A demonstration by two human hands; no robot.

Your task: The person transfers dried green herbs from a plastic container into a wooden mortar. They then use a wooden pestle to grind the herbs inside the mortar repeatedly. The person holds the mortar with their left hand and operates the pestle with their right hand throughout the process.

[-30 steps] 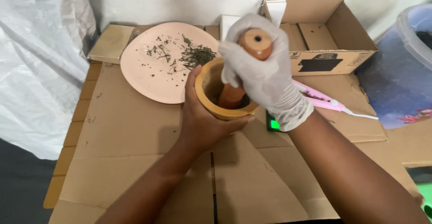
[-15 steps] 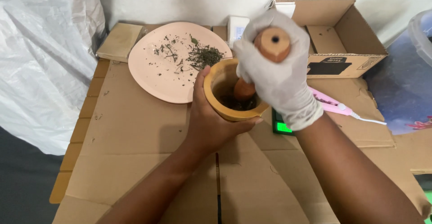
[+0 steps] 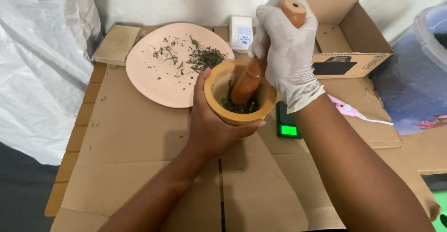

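Observation:
A wooden mortar (image 3: 219, 102) stands on flattened cardboard (image 3: 139, 157), with dark dried herbs (image 3: 240, 106) at its bottom. My bare left hand (image 3: 212, 129) wraps around the mortar's near side. My right hand (image 3: 288, 57), in a white glove, grips a wooden pestle (image 3: 249, 80) near its top; the pestle leans into the bowl and its tip rests in the herbs. Just behind and left of the mortar lies a pink plate (image 3: 160, 71) scattered with dried green leaves (image 3: 205, 57).
An open cardboard box (image 3: 349, 41) stands at the back right. A small scale with a green lit display (image 3: 287, 126) sits right of the mortar, a pink tool with a white cord (image 3: 347, 110) beside it. A white packet (image 3: 241, 32) leans at the wall. White plastic sheeting (image 3: 42, 59) hangs left.
The view has shifted so the mortar sits lower in frame. The pestle has tilted further right at the top, and the herbs inside the bowl now show.

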